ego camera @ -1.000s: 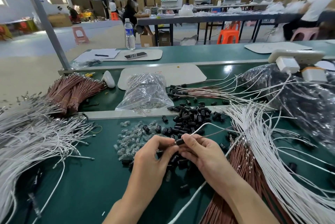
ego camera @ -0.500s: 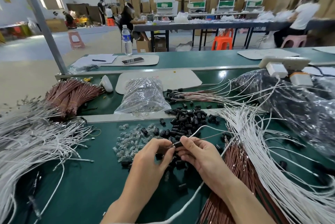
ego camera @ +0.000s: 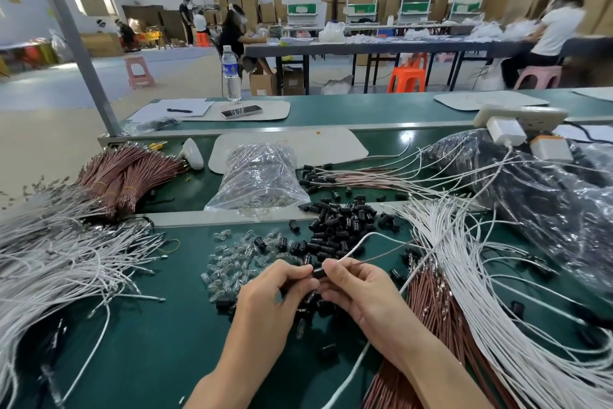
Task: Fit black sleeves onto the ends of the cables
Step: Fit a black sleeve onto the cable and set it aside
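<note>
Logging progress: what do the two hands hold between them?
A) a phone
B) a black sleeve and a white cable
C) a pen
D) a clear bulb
B: the left hand pinches a small black cylindrical sleeve; the right hand pinches the thin white cable beside it.

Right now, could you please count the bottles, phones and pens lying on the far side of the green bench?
Water bottle: 1
Phone: 1
Pen: 1
Total: 3
</note>
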A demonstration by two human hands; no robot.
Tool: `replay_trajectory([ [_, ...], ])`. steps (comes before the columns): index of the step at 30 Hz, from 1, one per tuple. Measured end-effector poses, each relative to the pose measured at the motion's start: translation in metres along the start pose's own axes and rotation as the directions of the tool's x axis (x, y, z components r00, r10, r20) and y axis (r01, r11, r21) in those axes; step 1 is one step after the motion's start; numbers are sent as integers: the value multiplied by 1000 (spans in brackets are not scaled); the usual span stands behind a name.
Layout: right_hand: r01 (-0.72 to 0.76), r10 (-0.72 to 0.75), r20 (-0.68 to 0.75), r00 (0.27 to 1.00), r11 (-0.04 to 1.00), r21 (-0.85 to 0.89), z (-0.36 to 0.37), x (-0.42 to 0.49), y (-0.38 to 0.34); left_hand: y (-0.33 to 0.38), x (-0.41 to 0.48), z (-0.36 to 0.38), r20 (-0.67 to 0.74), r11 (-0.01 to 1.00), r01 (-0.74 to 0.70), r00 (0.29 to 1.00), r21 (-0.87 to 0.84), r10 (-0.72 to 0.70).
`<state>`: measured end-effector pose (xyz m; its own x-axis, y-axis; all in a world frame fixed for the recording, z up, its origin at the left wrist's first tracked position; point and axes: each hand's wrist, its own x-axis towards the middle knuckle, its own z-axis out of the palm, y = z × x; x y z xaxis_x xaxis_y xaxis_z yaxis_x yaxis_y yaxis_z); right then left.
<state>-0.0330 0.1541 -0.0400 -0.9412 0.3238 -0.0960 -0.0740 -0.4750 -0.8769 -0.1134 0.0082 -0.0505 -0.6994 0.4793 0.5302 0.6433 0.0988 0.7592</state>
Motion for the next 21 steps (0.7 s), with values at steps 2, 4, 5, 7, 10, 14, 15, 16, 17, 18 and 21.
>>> replay_trajectory([
  [2, 10, -10, -25, 1000, 1000, -10, 1, 0, -1, -1, 2, 0, 2, 1000, -6, 1000, 2, 6],
  [4, 25, -28, -71, 997, 999, -42, 3, 2, -1, -5, 4, 2, 7, 1000, 4, 1000, 29, -4],
  [5, 37, -42, -98, 994, 998, -54, 4, 2, -2, -6, 4, 2, 7, 999, 7, 1000, 47, -7],
  [7, 69, -81, -157, 984, 994, -84, 4, 1, -4, -6, 4, 3, 10, 997, 4, 1000, 79, -5],
  [10, 104, -127, -202, 971, 987, -118, 7, -1, -5, -4, 3, 3, 21, 993, 25, 999, 117, -27],
  [14, 102, -136, -193, 972, 979, -175, 9, -3, -4, -4, 3, 2, 95, 943, 51, 992, 328, -87],
  [15, 99, -130, -176, 976, 980, -175, 9, -3, -4, -3, 4, 2, 97, 926, 43, 992, 376, -85],
  [16, 96, -123, -160, 979, 981, -169, 9, -3, -4, -2, 4, 2, 91, 914, 42, 992, 403, -85],
  [17, 92, -116, -148, 982, 983, -159, 9, -3, -4, 0, 4, 2, 79, 909, 46, 993, 415, -87],
  [18, 89, -109, -135, 985, 985, -149, 8, -3, -3, 1, 4, 2, 64, 903, 55, 994, 426, -91],
  [21, 76, -88, -90, 992, 989, -128, 7, 0, -1, 4, 5, 2, 9, 890, 88, 995, 447, -103],
])
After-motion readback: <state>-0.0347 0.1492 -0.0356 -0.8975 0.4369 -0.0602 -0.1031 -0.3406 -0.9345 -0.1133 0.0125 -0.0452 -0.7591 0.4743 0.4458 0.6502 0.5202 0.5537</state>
